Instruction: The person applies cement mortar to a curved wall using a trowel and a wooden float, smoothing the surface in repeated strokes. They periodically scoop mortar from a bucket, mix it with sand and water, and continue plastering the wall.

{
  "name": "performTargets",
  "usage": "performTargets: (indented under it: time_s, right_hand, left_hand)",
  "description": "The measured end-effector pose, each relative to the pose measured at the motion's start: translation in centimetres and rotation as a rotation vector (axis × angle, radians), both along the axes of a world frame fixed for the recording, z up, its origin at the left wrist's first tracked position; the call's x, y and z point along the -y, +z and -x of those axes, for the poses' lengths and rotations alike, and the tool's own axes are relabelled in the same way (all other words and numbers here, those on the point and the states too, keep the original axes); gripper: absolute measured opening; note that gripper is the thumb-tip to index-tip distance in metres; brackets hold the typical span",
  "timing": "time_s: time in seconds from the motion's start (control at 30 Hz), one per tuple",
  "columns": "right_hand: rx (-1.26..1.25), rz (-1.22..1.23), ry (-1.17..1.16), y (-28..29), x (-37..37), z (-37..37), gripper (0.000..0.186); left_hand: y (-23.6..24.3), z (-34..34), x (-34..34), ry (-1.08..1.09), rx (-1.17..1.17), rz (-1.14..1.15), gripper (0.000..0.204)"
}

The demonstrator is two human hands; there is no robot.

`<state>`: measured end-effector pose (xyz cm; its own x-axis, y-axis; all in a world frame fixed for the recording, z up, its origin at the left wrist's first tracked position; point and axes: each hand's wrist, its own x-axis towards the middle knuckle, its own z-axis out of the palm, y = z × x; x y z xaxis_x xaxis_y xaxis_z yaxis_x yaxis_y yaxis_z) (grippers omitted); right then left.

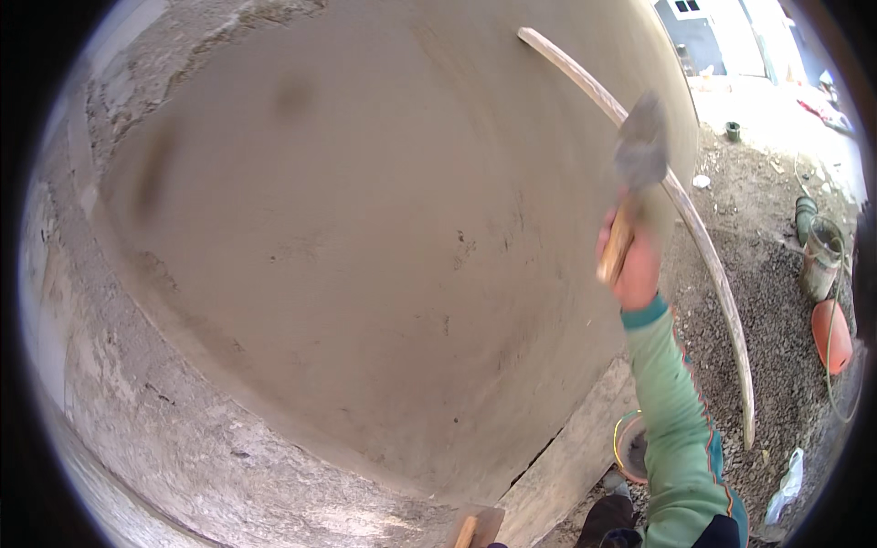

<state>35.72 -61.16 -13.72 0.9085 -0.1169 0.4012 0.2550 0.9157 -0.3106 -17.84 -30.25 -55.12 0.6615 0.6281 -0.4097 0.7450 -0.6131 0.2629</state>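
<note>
My right hand (pixel 635 256) grips the wooden handle of a blurred trowel (pixel 644 146), raised over the smooth grey plaster surface (pixel 365 228). Behind the trowel, a long wooden batten (pixel 708 265) lies across the right side, bowed by the lens. At the bottom edge, a second tool (pixel 475 532) with a wooden handle and flat plate is partly cropped; my left hand cannot be seen on it. The plaster is bordered on the left by rough, pale masonry (pixel 183 393).
At right, gravelly ground (pixel 731 183) holds an orange plastic container (pixel 831 338), a dirty bucket (pixel 820 260), a green container (pixel 805 219), a hose and a white bag (pixel 784 484). Another bucket (pixel 630 452) is beside my forearm. A bright doorway (pixel 740 36) is at top right.
</note>
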Motion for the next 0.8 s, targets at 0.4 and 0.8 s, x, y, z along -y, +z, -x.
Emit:
performTargets:
  time_s: [0.4, 0.8]
  right_hand:
    - [0.224, 0.712, -1.491, 15.2, 2.1, -13.4, 0.045]
    - [-0.455, 1.785, 0.368, -49.2, 7.9, 7.2, 0.036]
  left_hand:
    - [1.8, -1.5, 2.4, 0.038, 0.078, 0.042, 0.048]
    - [-1.0, 2.6, 3.6, 0.15, 0.049, 0.052, 0.049]
